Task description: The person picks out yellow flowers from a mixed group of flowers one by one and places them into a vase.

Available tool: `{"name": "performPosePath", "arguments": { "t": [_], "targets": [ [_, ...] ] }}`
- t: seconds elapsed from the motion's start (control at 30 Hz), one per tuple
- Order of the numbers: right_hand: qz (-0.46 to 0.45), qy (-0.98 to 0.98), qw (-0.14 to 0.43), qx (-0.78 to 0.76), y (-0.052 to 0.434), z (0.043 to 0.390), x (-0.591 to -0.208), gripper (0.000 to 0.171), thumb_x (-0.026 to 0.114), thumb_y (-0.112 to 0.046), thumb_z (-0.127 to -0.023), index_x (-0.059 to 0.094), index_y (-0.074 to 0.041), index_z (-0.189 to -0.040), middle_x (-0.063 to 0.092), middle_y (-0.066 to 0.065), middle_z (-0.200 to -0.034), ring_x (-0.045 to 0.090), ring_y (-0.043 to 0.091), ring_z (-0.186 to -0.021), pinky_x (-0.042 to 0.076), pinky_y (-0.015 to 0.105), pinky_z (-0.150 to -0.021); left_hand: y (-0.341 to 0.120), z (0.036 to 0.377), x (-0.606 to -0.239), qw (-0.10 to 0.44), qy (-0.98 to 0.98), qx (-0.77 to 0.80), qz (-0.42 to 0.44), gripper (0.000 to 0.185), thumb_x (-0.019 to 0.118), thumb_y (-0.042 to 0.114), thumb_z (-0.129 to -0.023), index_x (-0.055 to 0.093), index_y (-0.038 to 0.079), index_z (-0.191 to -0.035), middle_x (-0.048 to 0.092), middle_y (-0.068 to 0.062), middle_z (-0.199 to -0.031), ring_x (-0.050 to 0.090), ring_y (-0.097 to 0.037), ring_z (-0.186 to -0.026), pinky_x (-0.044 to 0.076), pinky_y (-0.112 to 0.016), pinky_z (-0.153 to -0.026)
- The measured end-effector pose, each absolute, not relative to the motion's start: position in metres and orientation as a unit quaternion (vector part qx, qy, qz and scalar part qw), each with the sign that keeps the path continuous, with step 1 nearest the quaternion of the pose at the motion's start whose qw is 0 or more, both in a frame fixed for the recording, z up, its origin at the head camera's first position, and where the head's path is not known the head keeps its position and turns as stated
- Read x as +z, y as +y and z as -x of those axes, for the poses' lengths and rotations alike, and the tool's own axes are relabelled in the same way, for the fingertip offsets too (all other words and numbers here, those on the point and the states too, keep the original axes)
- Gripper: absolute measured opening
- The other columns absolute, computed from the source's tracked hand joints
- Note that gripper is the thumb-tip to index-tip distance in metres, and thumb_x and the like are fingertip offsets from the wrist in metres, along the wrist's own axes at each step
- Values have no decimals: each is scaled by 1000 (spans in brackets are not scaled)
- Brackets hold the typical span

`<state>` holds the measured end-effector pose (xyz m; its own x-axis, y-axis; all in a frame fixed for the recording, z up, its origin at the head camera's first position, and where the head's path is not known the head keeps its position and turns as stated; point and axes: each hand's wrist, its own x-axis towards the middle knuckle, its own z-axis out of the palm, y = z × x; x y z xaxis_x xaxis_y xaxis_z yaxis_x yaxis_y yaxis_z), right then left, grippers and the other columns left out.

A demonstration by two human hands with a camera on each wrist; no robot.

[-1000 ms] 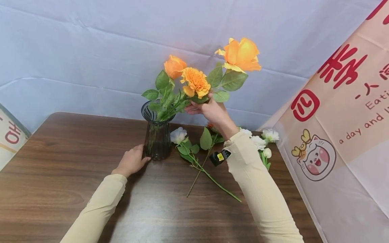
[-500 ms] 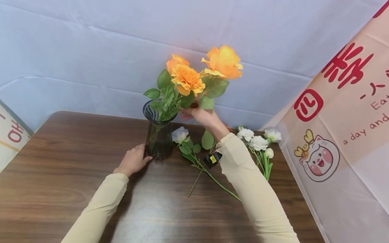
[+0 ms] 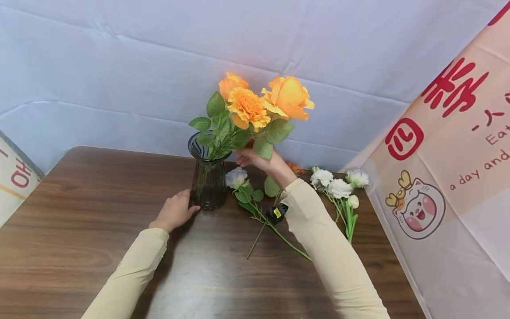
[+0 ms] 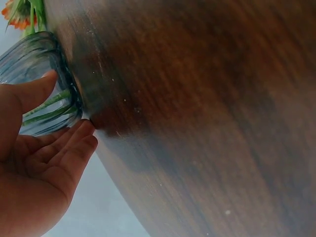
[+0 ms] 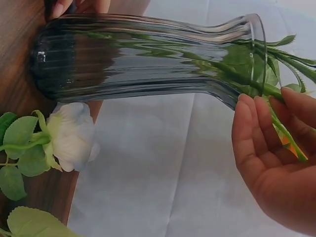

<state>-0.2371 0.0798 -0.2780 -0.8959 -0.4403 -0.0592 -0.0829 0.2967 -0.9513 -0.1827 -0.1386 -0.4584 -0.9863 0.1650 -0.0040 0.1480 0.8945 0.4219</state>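
Note:
A dark ribbed glass vase stands upright on the table. My left hand holds its base, thumb on the near side and fingers around the far side in the left wrist view. At the vase mouth my right hand pinches a green stem, fingertips right at the rim in the right wrist view. Above this hand is a large orange rose, its leaves covering some of the fingers. A ruffled orange flower and a smaller orange rose lean over the vase.
A pale rose lies right of the vase on the brown table, its stem crossing another. Farther right lie several white flowers and an orange bloom, partly behind the right arm. A pale cloth backdrop hangs behind.
My right hand has moved left and down toward the vase mouth, and the large orange rose has come lower and closer to the other orange blooms. The left hand stays at the vase base.

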Motion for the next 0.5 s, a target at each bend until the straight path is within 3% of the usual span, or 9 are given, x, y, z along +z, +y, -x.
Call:
{"name": "performPosePath", "arguments": {
  "t": [0.23, 0.5],
  "targets": [
    [162, 796, 153, -562, 77, 237, -281, 9, 53, 1, -89, 58, 8, -86, 57, 5, -68, 58, 13, -61, 54, 35, -69, -139, 182, -458, 18, 972, 220, -79, 60, 60, 24, -89, 38, -18, -126, 45, -34, -124, 46, -46, -111, 39, -55, -90],
    [160, 804, 146, -553, 77, 238, -282, 13, 57, -3, -88, 59, 9, -93, 60, 8, -70, 60, 13, -59, 55, 33, -66, -139, 182, -458, 16, 972, 219, -80, 60, 60, 24, -89, 39, -17, -126, 46, -33, -124, 46, -46, -111, 39, -55, -90]
  ]
}}
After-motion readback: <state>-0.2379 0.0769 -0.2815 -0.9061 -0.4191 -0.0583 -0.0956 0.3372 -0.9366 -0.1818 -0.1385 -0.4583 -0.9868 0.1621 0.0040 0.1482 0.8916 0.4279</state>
